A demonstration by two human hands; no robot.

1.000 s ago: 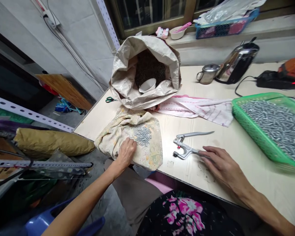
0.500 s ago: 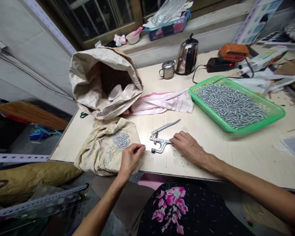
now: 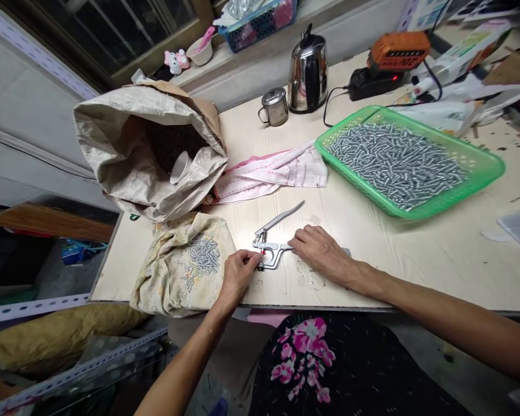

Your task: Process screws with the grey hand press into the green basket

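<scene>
A pair of silver snap pliers (image 3: 274,249) lies on the table, its upper handle raised on a spring and a red tip in its jaw. Curled over the end of the lower handle is my right hand (image 3: 323,251). My left hand (image 3: 239,271) is closed in a pinch right at the jaw; whatever its fingertips hold is too small to make out. To the left, a pile of small silver metal pins (image 3: 203,254) rests on a crumpled yellowish cloth (image 3: 164,283). More of the same fill a green plastic basket (image 3: 487,173) on the right.
A big open sack (image 3: 112,133) with dark contents and a white cup (image 3: 181,167) leans at the back left. Behind the pliers lie a pink-white towel (image 3: 273,173), a metal mug (image 3: 275,107) and a kettle (image 3: 307,72). An orange battery (image 3: 398,51) sits on a charger.
My left hand has moved from beside the cloth to the jaw of the pliers. My right hand stays on the lower handle. The camera view has shifted a little.
</scene>
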